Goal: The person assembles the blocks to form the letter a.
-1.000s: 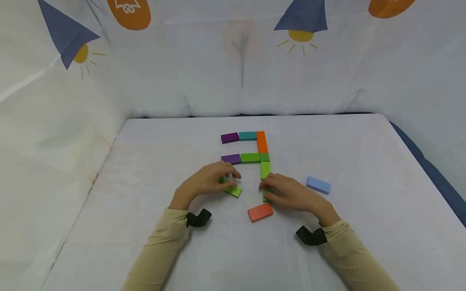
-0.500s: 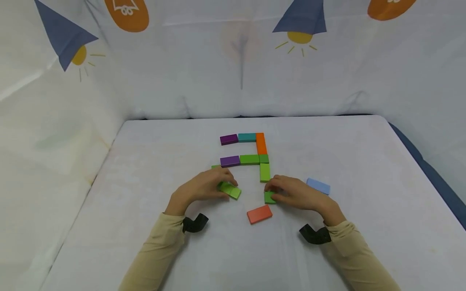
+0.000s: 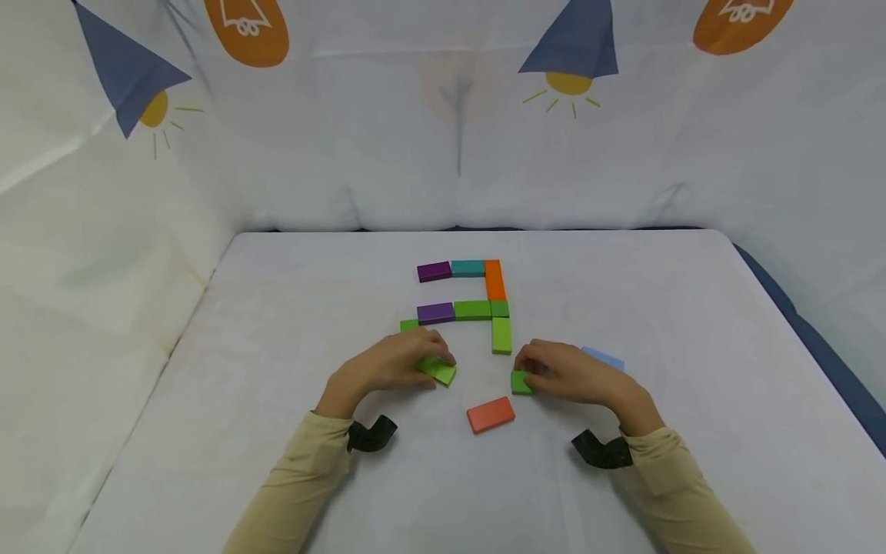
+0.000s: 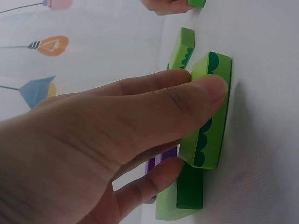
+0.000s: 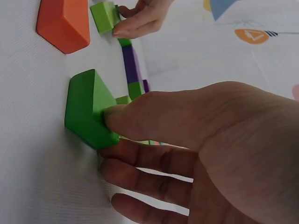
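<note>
My left hand (image 3: 391, 363) pinches a light green block (image 3: 441, 372), its thumb across the scalloped dark green edge (image 4: 202, 142) in the left wrist view. Close by that hand, a green block (image 3: 409, 325) touches the lower left of a purple block (image 3: 436, 312). To the right, my right hand (image 3: 571, 375) holds a smaller green block (image 3: 521, 382) between thumb and fingers; the right wrist view shows this green block (image 5: 86, 109) near the tabletop. A red-orange block (image 3: 491, 415) lies between the hands, nearer my body.
Farther back, a dark purple block (image 3: 434, 271), a teal block (image 3: 467, 268) and an orange block (image 3: 494, 279) adjoin. Below them are green blocks (image 3: 473, 310) and a light green block (image 3: 501, 335). A blue block (image 3: 602, 357) lies partly behind my right hand.
My right hand has drawn the small green block rightward, away from the light green block above it. My left hand's fingers have closed on its light green block. The head view has tilted up slightly.
</note>
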`<state>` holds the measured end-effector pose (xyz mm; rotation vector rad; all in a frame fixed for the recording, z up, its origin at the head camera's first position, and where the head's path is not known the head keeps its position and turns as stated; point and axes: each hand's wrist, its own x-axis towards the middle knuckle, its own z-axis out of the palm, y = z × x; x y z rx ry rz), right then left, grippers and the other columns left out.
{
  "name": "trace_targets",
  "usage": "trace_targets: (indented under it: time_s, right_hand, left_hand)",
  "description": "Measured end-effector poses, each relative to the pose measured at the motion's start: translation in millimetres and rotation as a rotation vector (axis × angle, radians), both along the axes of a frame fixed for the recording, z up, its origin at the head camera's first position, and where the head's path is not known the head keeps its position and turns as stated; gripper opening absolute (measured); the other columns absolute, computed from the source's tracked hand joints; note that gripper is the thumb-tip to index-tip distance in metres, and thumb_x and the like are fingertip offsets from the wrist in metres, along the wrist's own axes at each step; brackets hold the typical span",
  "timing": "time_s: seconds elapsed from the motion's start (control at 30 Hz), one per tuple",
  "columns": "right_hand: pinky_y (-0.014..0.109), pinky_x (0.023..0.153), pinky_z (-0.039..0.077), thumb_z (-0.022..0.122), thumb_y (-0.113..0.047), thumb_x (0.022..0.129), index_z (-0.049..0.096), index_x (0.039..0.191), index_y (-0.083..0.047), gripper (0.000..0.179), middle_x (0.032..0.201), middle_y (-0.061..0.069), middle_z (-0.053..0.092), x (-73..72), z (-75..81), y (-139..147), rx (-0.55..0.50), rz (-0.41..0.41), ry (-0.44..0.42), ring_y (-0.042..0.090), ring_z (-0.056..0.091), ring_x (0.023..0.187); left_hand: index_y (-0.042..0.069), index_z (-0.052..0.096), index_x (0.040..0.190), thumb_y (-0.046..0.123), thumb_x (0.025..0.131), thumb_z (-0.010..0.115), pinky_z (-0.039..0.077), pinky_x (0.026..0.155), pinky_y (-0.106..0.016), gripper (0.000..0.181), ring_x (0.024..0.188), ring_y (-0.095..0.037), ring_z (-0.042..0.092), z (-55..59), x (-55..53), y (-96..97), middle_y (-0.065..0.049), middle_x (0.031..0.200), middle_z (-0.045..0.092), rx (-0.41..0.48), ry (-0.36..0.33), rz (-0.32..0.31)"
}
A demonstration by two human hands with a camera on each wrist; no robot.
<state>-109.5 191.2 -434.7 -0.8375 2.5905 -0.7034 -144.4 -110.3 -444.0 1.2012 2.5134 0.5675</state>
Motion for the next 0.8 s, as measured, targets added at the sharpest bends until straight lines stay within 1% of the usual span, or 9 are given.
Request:
trace_targets:
  time_s: [0.17,0.23,0.33,0.4,0.47,0.53,0.7,0.8]
  right_hand:
    - [0.034,0.083,0.051,0.061,-0.014,0.09,0.06,0.11,-0.011,0.02,0.099,-0.003,0.06,1.6,1.0,-3,-0.028,-0.016,0.068,0.01,0.055,0.092]
    - [0.035,0.084,0.051,0.062,-0.016,0.09,0.061,0.109,-0.012,0.019,0.1,-0.003,0.06,3.2,1.3,-7,-0.051,0.002,0.083,0.01,0.056,0.093]
    - [0.033,0.085,0.051,0.065,-0.022,0.089,0.061,0.108,-0.014,0.021,0.102,-0.005,0.06,7.3,1.5,-15,-0.081,0.049,0.06,0.011,0.056,0.095]
    - [0.031,0.085,0.05,0.067,-0.026,0.088,0.061,0.108,-0.016,0.023,0.104,-0.006,0.06,10.4,0.2,-21,-0.087,0.084,0.026,0.011,0.056,0.095]
    - [0.029,0.086,0.048,0.069,-0.03,0.086,0.062,0.108,-0.019,0.026,0.104,-0.007,0.06,13.3,-1.4,-27,-0.077,0.111,0.006,0.01,0.055,0.095]
    - [0.027,0.086,0.046,0.07,-0.034,0.084,0.062,0.107,-0.02,0.027,0.104,-0.009,0.06,15.7,-3.9,-32,-0.055,0.138,0.013,0.008,0.055,0.095]
    - [0.029,0.084,0.042,0.073,-0.036,0.081,0.063,0.106,-0.021,0.03,0.101,-0.011,0.06,19.5,-8.6,-39,-0.013,0.189,0.098,0.005,0.054,0.093]
    - [0.032,0.086,0.04,0.073,-0.036,0.081,0.064,0.106,-0.021,0.031,0.101,-0.011,0.06,21.5,-10.9,-42,0.01,0.195,0.115,0.004,0.054,0.092]
  left_hand:
    - [0.018,0.069,0.111,0.015,0.079,0.077,0.048,0.094,-0.03,0.034,0.106,-0.012,0.053,-1.0,1.3,1.0,0.004,0.111,0.062,-0.004,0.008,-0.005]
    - [0.018,0.069,0.111,0.014,0.079,0.076,0.048,0.094,-0.03,0.033,0.105,-0.012,0.053,-0.4,1.3,0.9,0.004,0.11,0.063,-0.003,0.01,-0.007]
    - [0.016,0.069,0.111,0.013,0.08,0.075,0.047,0.094,-0.031,0.031,0.104,-0.013,0.054,0.7,1.0,0.4,0.003,0.109,0.063,0.002,0.018,-0.012]
    - [0.015,0.069,0.11,0.012,0.081,0.074,0.047,0.094,-0.031,0.03,0.104,-0.013,0.054,0.6,0.9,0.3,0.002,0.108,0.064,0.007,0.024,-0.015]
    - [0.015,0.069,0.11,0.012,0.081,0.074,0.047,0.094,-0.031,0.029,0.103,-0.014,0.055,0.1,0.8,0.2,0.002,0.108,0.064,0.015,0.03,-0.019]
    - [0.014,0.069,0.11,0.013,0.081,0.074,0.047,0.094,-0.031,0.029,0.102,-0.014,0.055,-0.7,0.8,0.3,0.001,0.108,0.064,0.022,0.03,-0.022]
    - [0.014,0.069,0.11,0.013,0.082,0.073,0.047,0.094,-0.031,0.028,0.102,-0.013,0.055,-3.0,1.6,0.9,0.002,0.107,0.064,0.031,0.036,-0.024]
    - [0.015,0.069,0.11,0.013,0.082,0.073,0.047,0.093,-0.03,0.029,0.102,-0.013,0.055,-4.8,2.2,1.2,0.003,0.107,0.064,0.031,0.036,-0.02]
